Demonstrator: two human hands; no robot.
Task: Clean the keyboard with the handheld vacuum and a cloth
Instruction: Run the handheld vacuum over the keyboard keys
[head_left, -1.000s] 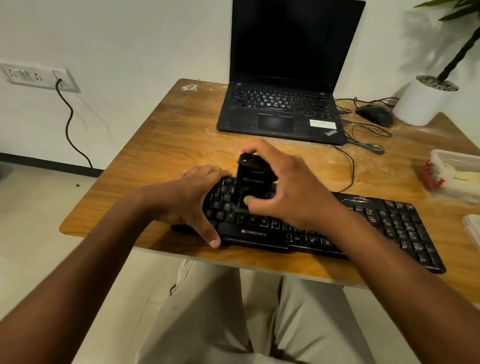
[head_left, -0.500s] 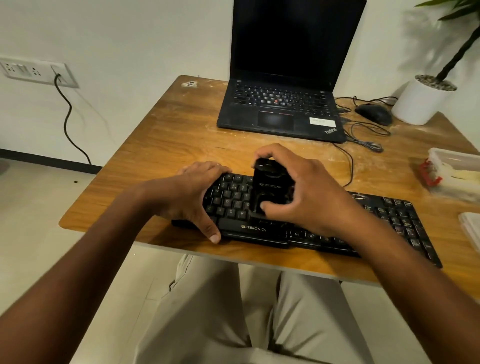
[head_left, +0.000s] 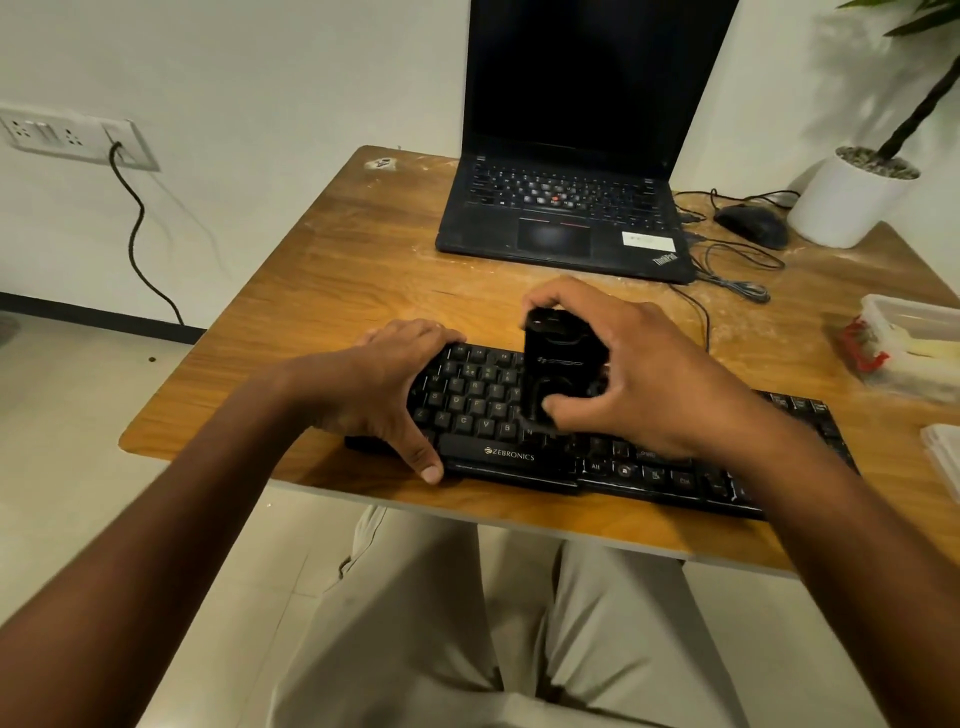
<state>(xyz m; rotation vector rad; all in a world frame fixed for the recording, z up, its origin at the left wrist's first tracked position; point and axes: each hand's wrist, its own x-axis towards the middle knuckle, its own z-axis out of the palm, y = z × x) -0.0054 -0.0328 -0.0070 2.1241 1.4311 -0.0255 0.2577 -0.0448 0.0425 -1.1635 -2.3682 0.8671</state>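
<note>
A black keyboard (head_left: 483, 400) lies along the near edge of the wooden table (head_left: 363, 270). My right hand (head_left: 634, 374) grips a small black handheld vacuum (head_left: 563, 358) that stands upright on the keys near the keyboard's middle, thumb low on its front and fingers curled over its top. My left hand (head_left: 387, 382) holds the keyboard's left end, thumb along the front edge and fingers over the back edge. No cloth is in sight.
An open black laptop (head_left: 561, 208) sits at the back of the table, with a black mouse (head_left: 753, 223), loose cables (head_left: 737, 280) and a white plant pot (head_left: 852, 202) to its right. A clear plastic box (head_left: 914, 343) stands at the right edge. A wall socket (head_left: 78, 137) is at left.
My right hand has slid the vacuum to the right along the keys, from the left part of the keyboard toward its middle. My left hand stays on the keyboard's left end.
</note>
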